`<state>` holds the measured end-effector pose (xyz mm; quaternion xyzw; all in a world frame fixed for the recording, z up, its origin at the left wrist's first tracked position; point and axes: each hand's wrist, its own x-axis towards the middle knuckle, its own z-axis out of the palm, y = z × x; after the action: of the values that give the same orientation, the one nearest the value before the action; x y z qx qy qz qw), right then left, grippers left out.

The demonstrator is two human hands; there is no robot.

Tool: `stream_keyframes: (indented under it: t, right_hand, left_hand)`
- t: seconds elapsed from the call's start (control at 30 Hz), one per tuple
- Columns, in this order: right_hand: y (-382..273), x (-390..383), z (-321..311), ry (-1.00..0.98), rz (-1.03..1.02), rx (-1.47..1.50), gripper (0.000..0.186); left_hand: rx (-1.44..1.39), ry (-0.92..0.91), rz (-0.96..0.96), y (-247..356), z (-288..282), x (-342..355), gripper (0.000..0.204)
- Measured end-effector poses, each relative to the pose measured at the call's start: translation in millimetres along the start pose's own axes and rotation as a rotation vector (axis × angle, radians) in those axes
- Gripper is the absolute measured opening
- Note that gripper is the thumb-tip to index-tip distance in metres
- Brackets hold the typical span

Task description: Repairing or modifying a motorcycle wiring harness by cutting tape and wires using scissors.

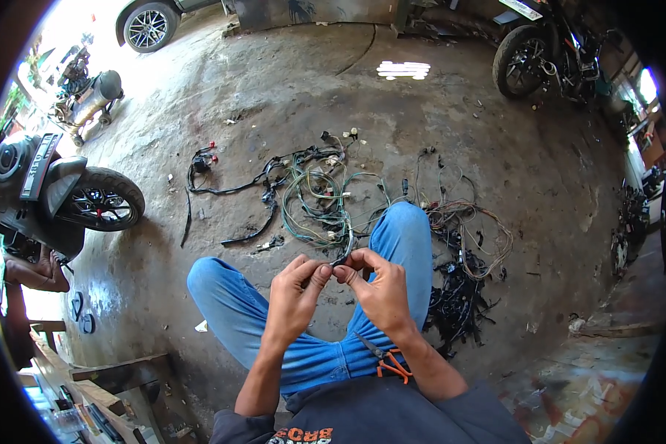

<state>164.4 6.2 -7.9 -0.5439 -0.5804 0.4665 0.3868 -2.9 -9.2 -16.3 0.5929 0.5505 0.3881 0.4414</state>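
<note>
I've got both hands up between my knees: left hand (294,290) and right hand (377,285) each pinch the wire (342,255) end tight, fingertips together, for close work. The wire runs down to the wire pile (318,200) on the floor (496,133). Orange-handled cutters (386,360) rest on my lap, within reach.

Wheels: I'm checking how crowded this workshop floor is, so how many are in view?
3 clearly: a car wheel top left, a scooter wheel at the left edge, a motorcycle wheel top right. More may be hidden at the dark right rim.
</note>
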Motion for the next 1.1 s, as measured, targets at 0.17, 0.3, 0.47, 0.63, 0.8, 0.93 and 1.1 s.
stream_keyframes:
  t: [0.17, 0.3, 0.47, 0.63, 0.8, 0.93, 1.1]
  right_hand:
    - [1.4, -7.2, 2.7, 0.003, 0.138, 0.312, 0.018]
    - [-2.8, -0.9, -14.8, 0.025, 0.054, 0.251, 0.015]
    - [5.3, 36.6, -15.6, 0.185, -0.325, -0.187, 0.013]
    - [13.1, 57.8, -9.6, 0.189, -0.397, -0.303, 0.018]
    - [10.8, 26.9, -4.3, 0.427, -0.142, 0.494, 0.031]
    - [30.9, 1.3, 8.3, 0.100, 0.092, 0.666, 0.030]
    - [20.7, 6.7, 34.9, -0.006, 0.155, 0.981, 0.028]
  left_hand:
    - [0.265, 0.367, 0.191, -5.2, 20.6, -0.2, 0.013]
    - [0.400, 0.326, 0.253, 5.4, 19.4, -3.2, 0.014]
    - [0.490, 0.086, 0.342, 18.2, 7.6, 0.3, 0.015]
    - [0.090, 0.108, 0.175, 11.0, 0.5, 10.9, 0.014]
    - [-0.768, 0.026, -0.257, -3.4, -7.9, 4.1, 0.037]
    - [-1.049, 0.009, -0.386, -0.4, -3.1, 8.8, 0.033]
    - [-1.322, -0.160, -0.610, 4.6, -5.0, 9.4, 0.031]
